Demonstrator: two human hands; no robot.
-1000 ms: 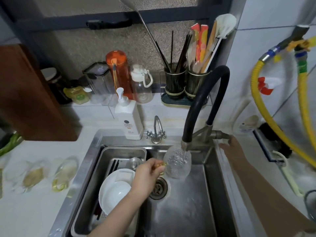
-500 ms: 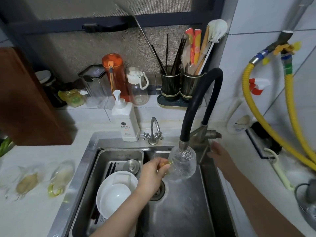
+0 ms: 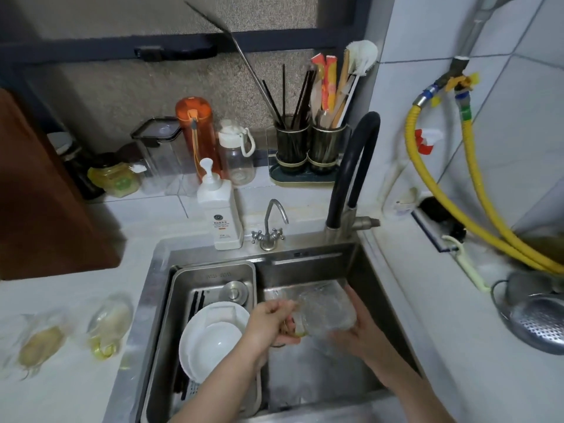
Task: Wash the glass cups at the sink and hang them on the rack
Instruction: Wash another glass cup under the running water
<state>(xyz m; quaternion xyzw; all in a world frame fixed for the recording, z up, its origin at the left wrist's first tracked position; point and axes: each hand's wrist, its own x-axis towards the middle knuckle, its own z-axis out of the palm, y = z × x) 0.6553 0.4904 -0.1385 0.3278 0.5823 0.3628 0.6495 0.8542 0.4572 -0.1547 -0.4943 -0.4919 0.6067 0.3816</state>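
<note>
Entry: one glass cup [image 3: 325,315] is in hand, held low over the right basin of the sink [image 3: 357,270], roughly above the drain. Its long axis lies close to horizontal, running left to right: we judge the narrow end, with a yellowish trim, points left and the wider bowl points right. Motion blur hides the rim, so we cannot tell which end is open.

Our left hand [image 3: 270,323] is closed round the narrow left end, fingers curled tight. Our right hand [image 3: 361,326] cups the bowl from the right and below, palm against the glass. Both hands touch the cup; neither is nearer in any useful sense, each holding one end of the axis. We judge the next move, a rub or a turn, calls for the left hand as anchor while the right works round the bowl.

The black faucet [image 3: 351,166] arches above and behind the cup; whether water runs we cannot tell.

Counts:
- glass cups in hand: 1
- further glass cups on the counter [image 3: 61,300] left of the sink: we think 3, lying on their sides, badly blurred
- white plates [image 3: 213,340] stacked in the metal tray [image 3: 213,271] in the left basin: at least 2
- soap dispenser [image 3: 221,209]: 1
- small tap [image 3: 270,227]: 1

No hanging rack is in view.
</note>
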